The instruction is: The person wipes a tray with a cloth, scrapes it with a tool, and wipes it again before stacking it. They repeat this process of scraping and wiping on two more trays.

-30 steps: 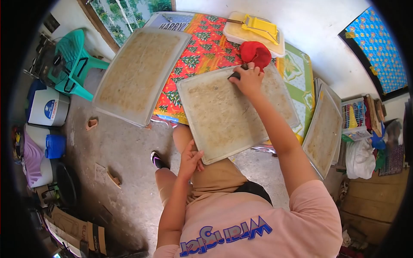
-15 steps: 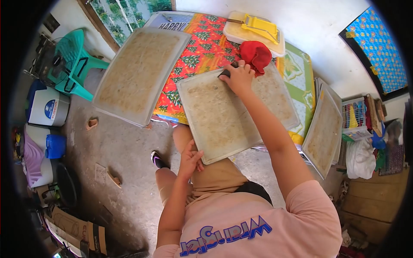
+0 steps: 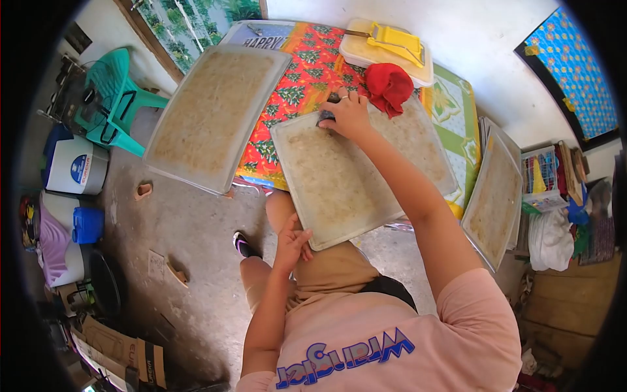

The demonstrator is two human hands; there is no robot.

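Observation:
A flat, translucent rectangular tray (image 3: 339,176) with brownish stains lies tilted from the table edge down to my lap. My right hand (image 3: 348,116) is closed around a small dark grey block (image 3: 326,117), pressed to the far edge of the tray; its exact kind is hard to make out. My left hand (image 3: 292,247) grips the tray's near left corner, thumb by the rim. Beneath, to the right, lies another similar tray (image 3: 424,144). A red cloth (image 3: 390,88) sits bunched just beyond my right hand.
Stacked trays (image 3: 215,117) overhang the table's left side, and more trays (image 3: 493,196) lean at the right. On the patterned tablecloth (image 3: 307,62) stands a lidded white container (image 3: 353,49) with a yellow tool (image 3: 398,44) on top. A green chair (image 3: 124,98) is at the left.
My right hand has moved slightly left along the tray's far edge with the dark block, which has turned in the fingers. My left hand keeps its place at the corner.

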